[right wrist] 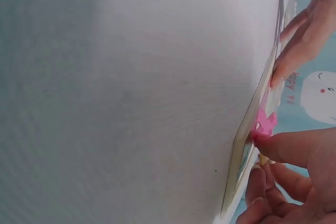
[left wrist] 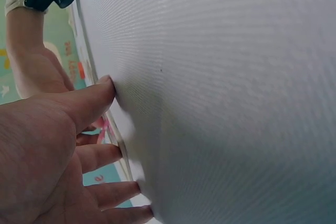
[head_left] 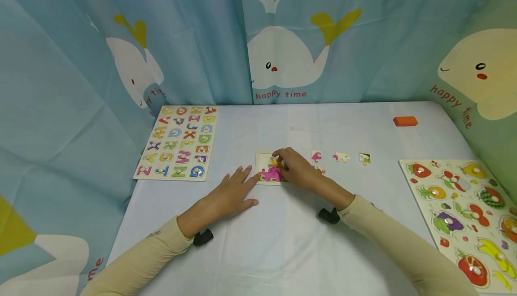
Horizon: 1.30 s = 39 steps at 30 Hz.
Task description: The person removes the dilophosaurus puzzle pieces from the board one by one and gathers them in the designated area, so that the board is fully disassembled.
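Note:
A small jigsaw tray (head_left: 257, 158) with a pale rim lies mid-table, pink pieces (head_left: 269, 175) along its near part. My right hand (head_left: 298, 168) bends over it from the right and pinches a jigsaw puzzle piece; the fingers cover most of it. The right wrist view shows a pink piece (right wrist: 266, 123) tilted up by the thumb, and a bit of yellow (right wrist: 263, 159) between thumb and fingers. My left hand (head_left: 230, 196) lies with fingers spread, its index fingertip at the tray's left edge. Loose puzzle pieces (head_left: 341, 157) lie right of the tray, one partly behind my right hand.
An alphabet board (head_left: 175, 143) lies at the back left. A fruit board (head_left: 464, 215) takes up the right side, with an orange block (head_left: 405, 121) beyond it. Curtains (head_left: 282, 54) with whales stand around the white tabletop (head_left: 258, 251).

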{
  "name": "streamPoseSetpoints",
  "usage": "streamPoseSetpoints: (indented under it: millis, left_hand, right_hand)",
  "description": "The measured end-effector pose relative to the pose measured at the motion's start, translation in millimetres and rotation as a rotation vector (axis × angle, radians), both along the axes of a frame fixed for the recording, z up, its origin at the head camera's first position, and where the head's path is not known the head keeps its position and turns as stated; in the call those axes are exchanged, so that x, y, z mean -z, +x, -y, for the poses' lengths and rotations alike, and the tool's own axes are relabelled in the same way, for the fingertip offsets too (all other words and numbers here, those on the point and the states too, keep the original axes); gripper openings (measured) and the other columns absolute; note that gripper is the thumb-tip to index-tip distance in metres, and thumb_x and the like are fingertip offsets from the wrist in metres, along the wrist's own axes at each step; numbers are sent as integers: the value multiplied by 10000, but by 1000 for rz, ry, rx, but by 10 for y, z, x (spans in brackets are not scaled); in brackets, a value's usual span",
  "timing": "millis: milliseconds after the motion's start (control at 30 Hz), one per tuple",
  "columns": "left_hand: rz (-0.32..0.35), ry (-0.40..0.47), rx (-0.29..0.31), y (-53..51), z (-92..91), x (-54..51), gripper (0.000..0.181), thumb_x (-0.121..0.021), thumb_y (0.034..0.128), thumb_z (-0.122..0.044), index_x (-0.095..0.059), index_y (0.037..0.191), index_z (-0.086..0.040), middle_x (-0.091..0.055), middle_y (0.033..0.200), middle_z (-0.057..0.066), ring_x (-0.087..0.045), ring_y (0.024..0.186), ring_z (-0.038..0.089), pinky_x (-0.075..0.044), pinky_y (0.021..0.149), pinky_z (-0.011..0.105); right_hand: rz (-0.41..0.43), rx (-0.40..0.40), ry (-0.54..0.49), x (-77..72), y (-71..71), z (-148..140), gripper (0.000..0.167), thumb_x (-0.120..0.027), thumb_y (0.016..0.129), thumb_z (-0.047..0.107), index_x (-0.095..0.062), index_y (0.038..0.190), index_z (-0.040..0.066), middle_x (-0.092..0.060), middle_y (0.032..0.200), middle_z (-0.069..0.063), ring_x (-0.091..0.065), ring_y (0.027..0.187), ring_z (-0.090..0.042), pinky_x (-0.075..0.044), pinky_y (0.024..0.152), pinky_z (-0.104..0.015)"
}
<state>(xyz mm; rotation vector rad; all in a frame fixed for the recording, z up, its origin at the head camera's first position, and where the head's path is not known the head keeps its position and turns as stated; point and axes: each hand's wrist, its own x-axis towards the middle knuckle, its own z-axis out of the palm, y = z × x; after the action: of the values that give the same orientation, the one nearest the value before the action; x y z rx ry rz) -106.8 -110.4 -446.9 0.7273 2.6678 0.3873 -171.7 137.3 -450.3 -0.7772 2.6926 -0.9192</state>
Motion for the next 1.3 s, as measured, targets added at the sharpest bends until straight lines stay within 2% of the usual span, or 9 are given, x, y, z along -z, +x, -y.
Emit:
streamPoseSetpoints:
  millis: [233,367,533,767,1000,1133,1300]
  left_hand:
    - [1,15,0,0,3,4,740,-644,1045,-462,-368,1655,-148,-252,1733,188,-209,1603,435,-269,1220,686]
    - [-2,8,6,6,6,-9,745,-644,1046,-460,-360,1658,-145,-248,1735,185,-211,1604,429,-273,1220,684]
    - [-3,3,5,5,4,-7,748,-636,1049,-468,-351,1662,-149,-243,1738,179,-210,1606,418,-273,1222,678]
    - [-5,9,4,9,1,8,753,-639,1047,-465,-347,1664,-145,-240,1738,181,-200,1609,417,-265,1226,678]
    - [-10,14,3,9,6,17,747,-641,1048,-458,-357,1659,-136,-247,1735,185,-211,1603,429,-269,1223,680]
    - [-15,15,9,13,7,16,747,-645,1046,-455,-361,1656,-133,-251,1732,190,-220,1599,437,-275,1220,681]
    - [-14,19,10,13,12,15,746,-650,1044,-451,-365,1654,-129,-252,1731,194,-218,1598,442,-277,1218,684]
  right_hand:
    - [-44,28,-17,-25,-10,4,263,-682,1012,31,-671,1274,10,-654,1121,-144,-629,904,-215,-563,820,-354]
    - [-40,21,-45,-60,-26,-18,189,-694,1021,76,-703,1206,36,-675,1045,-85,-629,897,-193,-556,805,-353]
    - [-16,-2,-75,-191,-36,-119,189,-688,1024,71,-702,1210,38,-695,1016,-44,-629,929,-190,-544,824,-371]
    - [3,58,-93,-375,-85,-540,97,-665,1041,79,-689,1135,75,-701,1011,-68,-621,928,-218,-518,712,-333]
    - [-5,182,-78,-459,-61,-1097,128,-650,1053,107,-692,1152,39,-714,1028,-108,-660,962,-262,-524,737,-263]
    - [57,182,-13,-483,-39,-1428,112,-654,1054,129,-695,1124,51,-697,1017,-88,-634,963,-232,-515,754,-243]
    - [232,100,39,-471,-17,-1727,82,-643,1054,106,-671,1094,40,-663,1003,-56,-590,942,-182,-513,780,-243]
